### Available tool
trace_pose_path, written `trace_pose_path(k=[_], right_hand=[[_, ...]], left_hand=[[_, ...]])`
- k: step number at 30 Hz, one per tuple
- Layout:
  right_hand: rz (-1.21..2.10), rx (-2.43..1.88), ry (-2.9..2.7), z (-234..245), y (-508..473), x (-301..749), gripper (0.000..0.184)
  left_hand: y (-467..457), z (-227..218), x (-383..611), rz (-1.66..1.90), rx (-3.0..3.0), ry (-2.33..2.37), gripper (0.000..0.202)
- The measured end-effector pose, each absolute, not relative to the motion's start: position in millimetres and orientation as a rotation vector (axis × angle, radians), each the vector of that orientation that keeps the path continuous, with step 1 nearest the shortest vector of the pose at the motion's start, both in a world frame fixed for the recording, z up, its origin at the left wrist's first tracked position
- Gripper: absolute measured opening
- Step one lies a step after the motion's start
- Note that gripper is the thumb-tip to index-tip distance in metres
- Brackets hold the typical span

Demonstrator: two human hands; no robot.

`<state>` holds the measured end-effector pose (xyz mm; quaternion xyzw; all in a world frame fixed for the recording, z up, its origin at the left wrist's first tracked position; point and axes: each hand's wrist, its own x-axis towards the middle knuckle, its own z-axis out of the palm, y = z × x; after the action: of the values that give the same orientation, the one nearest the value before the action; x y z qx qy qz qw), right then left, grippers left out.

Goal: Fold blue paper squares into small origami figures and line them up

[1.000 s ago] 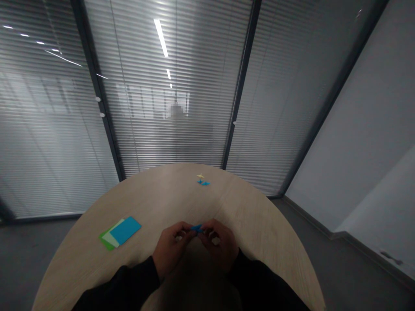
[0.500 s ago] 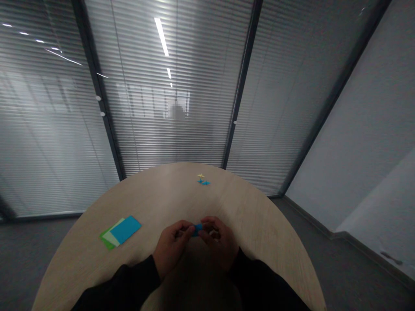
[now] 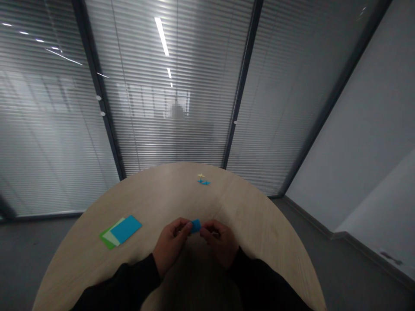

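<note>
A small blue paper square [image 3: 195,226] is pinched over the round wooden table [image 3: 246,216] between the left hand [image 3: 170,247] and the right hand [image 3: 220,242] (fingertips narrowly closed on it), with stacked blue, pale green and green paper sheets [image 3: 120,231] at the table's left and tiny folded paper shapes [image 3: 203,179] at its far side.

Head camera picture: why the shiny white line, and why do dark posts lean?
Head view: a ceiling light glares white on the window blinds; the wide lens makes the dark frame lean; the left hand and right hand look dim.
</note>
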<state>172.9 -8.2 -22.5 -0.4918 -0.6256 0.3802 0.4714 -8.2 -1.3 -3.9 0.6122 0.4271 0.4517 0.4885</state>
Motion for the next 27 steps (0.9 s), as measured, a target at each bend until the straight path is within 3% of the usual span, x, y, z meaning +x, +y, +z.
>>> trace_pose_path(k=[27], right_hand=[[0.900,-1.184,-1.523,-17.6,-11.4,170.0,0.020]], left_hand=[[-2.0,-1.9,-5.8,0.946,1.644,1.082,0.035]])
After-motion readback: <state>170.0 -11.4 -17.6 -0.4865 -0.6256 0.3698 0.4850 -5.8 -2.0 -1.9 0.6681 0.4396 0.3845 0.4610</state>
